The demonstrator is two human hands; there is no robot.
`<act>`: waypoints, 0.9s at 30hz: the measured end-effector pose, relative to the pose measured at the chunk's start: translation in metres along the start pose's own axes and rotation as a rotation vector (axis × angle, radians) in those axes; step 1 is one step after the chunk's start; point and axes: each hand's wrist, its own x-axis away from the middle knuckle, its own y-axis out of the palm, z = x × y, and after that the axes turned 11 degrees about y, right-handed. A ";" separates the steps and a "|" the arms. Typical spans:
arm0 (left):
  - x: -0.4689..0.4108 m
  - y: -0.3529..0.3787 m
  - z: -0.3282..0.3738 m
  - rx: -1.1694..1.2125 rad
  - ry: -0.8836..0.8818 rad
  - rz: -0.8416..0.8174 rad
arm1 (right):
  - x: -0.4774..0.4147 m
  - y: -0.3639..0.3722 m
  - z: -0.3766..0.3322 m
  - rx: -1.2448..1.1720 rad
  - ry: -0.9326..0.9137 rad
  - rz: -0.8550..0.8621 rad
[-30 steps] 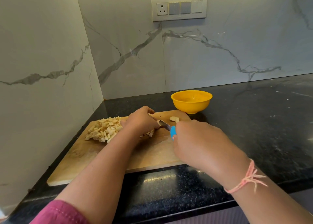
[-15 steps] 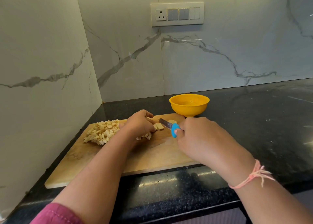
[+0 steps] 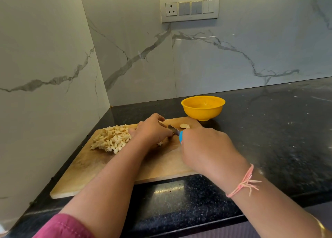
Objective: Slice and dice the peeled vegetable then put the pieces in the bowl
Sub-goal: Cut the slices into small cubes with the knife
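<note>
A wooden cutting board [image 3: 89, 169] lies on the black counter in the corner. A heap of pale diced vegetable pieces [image 3: 112, 138] sits on its far left part. My left hand [image 3: 152, 129] curls over the vegetable slices being cut, which it mostly hides; a few bits show under it. My right hand [image 3: 206, 147] grips a knife [image 3: 173, 129] with a blue handle, its blade pointing left against my left fingers. Two uncut slices [image 3: 184, 126] lie just beyond the blade. The yellow bowl [image 3: 203, 110] stands behind the board's far right corner, nothing visible inside.
Marble walls close the corner at left and back, with a switch plate [image 3: 189, 7] high on the back wall. The black counter [image 3: 278, 129] stretches to the right of the board. Its front edge runs below my forearms.
The knife blade has come back down beside my left fingers after lifting toward the slices. My left hand stays over the pieces.
</note>
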 end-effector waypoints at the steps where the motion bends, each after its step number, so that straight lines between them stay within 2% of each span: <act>1: 0.000 0.000 0.000 0.005 -0.001 -0.005 | 0.001 0.001 0.000 0.013 -0.008 -0.008; 9: 0.002 -0.002 -0.001 0.027 -0.004 0.001 | 0.018 -0.013 0.014 0.043 -0.034 -0.081; 14: 0.002 -0.003 -0.002 0.086 0.011 -0.016 | 0.028 -0.023 0.028 0.005 -0.032 -0.061; 18: 0.003 -0.008 -0.002 0.169 0.006 -0.034 | 0.019 -0.019 0.040 -0.101 0.053 -0.010; 22: 0.011 -0.016 0.007 -0.087 -0.019 0.059 | 0.009 -0.009 0.042 -0.157 0.096 -0.006; 27: 0.008 -0.013 0.004 -0.037 -0.041 0.035 | 0.008 0.002 0.033 -0.205 0.089 -0.022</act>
